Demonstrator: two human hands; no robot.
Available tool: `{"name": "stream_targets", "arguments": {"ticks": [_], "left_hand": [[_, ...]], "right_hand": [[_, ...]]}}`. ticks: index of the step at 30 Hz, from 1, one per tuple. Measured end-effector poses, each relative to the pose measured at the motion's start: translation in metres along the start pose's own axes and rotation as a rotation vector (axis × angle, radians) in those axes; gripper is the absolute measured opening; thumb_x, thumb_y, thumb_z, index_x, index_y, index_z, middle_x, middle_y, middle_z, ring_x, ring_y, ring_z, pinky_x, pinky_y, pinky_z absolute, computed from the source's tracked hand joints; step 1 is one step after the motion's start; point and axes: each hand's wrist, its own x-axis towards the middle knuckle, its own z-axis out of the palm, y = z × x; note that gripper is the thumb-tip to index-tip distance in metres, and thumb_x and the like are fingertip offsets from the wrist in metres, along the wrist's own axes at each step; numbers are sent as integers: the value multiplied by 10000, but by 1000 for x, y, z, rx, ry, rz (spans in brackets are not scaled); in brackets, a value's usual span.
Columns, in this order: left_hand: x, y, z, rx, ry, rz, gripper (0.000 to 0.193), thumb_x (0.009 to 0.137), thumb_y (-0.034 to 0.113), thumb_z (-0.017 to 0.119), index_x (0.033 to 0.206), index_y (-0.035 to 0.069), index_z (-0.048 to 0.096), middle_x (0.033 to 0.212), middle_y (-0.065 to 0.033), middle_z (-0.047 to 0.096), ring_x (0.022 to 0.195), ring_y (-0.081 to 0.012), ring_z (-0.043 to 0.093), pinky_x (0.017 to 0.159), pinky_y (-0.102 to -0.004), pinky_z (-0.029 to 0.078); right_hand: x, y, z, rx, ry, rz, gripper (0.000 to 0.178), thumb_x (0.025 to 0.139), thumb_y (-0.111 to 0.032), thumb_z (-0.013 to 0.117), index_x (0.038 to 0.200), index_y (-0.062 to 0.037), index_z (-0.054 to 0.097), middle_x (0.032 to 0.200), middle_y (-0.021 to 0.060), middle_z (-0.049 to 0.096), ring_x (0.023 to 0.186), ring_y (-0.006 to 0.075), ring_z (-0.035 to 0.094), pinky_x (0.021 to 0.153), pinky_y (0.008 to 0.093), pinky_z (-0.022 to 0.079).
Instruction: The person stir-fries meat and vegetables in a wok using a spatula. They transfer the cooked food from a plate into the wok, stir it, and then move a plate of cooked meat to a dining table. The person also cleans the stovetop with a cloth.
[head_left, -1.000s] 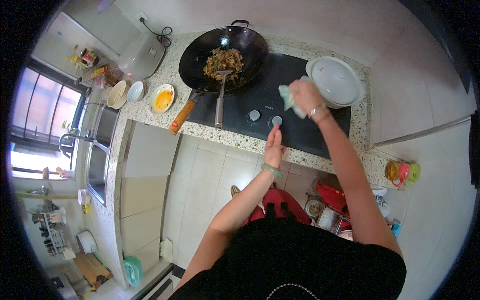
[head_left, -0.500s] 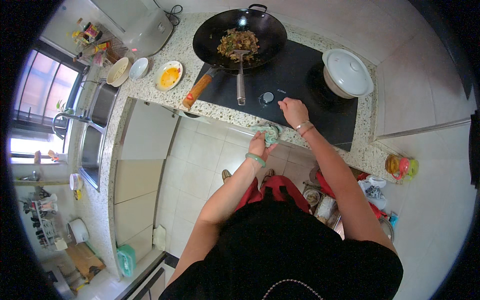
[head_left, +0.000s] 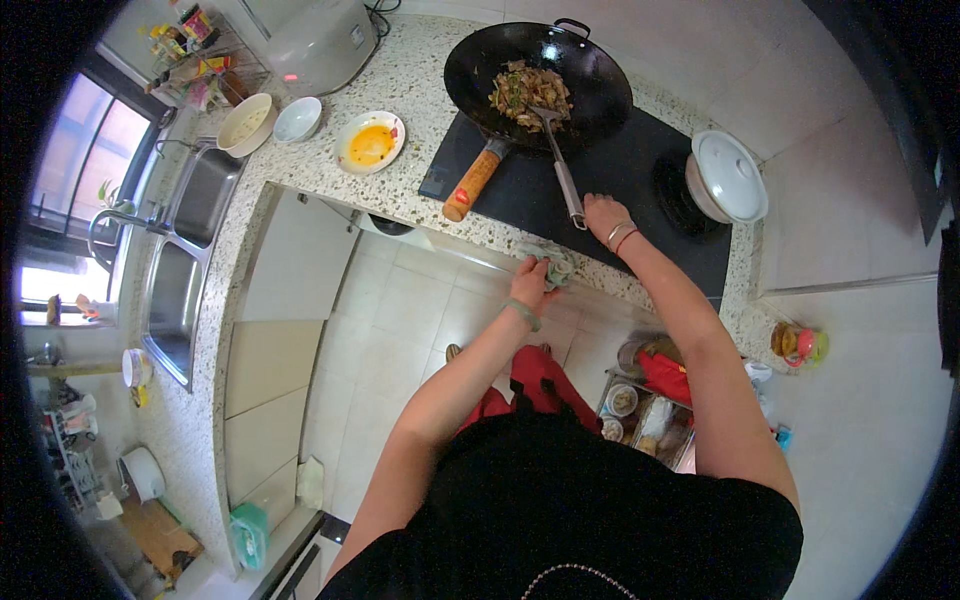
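My left hand point(head_left: 531, 284) is closed around a bunched pale green cloth point(head_left: 557, 266) at the counter's front edge. Over the front of the black cooktop point(head_left: 640, 190), my right hand point(head_left: 606, 217) has its fingers closed on the round control knob, which they hide. Right beside those fingers is the handle end of a metal spatula point(head_left: 562, 170). Its blade rests in chopped, browned food point(head_left: 525, 92) inside a black wok point(head_left: 600, 95). The wok's wooden handle point(head_left: 475, 183) points toward me, left of the spatula.
A white lidded pot point(head_left: 728, 178) stands at the cooktop's right. Left of the wok are a plate with orange liquid point(head_left: 370, 143), a small white bowl point(head_left: 298, 119) and a cream bowl point(head_left: 246, 125). Farther left is a steel sink point(head_left: 207, 200). Jars point(head_left: 800, 343) sit by the right wall.
My right hand has moved onto the knob, which showed uncovered before. The whole view has shifted, so the wok and counter appear farther right. My left hand keeps the cloth at the edge.
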Motion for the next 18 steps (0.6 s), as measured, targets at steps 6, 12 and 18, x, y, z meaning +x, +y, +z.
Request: {"name": "stream_targets", "arguments": {"ticks": [6,12,18], "left_hand": [[28,-4,12,-36,-37,-59,158,931,171,447,1075,121,491,1065,-37,545,960,-202,533,722,-421,500],[37,-14,10,-48,-38,-125,129,919,184,473,1040,144,494,1041,-29,548,948,-208,536,718,-435,493],[53,-35,-6,-8,-92,-7,141,922,202,470,1058,167,487,1060,-19,540,930,-213,535,712,-434,489]], "right_hand": [[3,7,0,11,-56,-8,376,866,-307,574,1038,23,515,948,192,616,910,321,602,756,389,519],[7,12,3,7,-109,-27,380,866,-327,566,1015,18,509,945,188,623,928,326,592,752,403,509],[11,14,10,-40,-97,-100,398,885,-347,535,1032,20,487,943,186,626,920,321,597,751,402,508]]}}
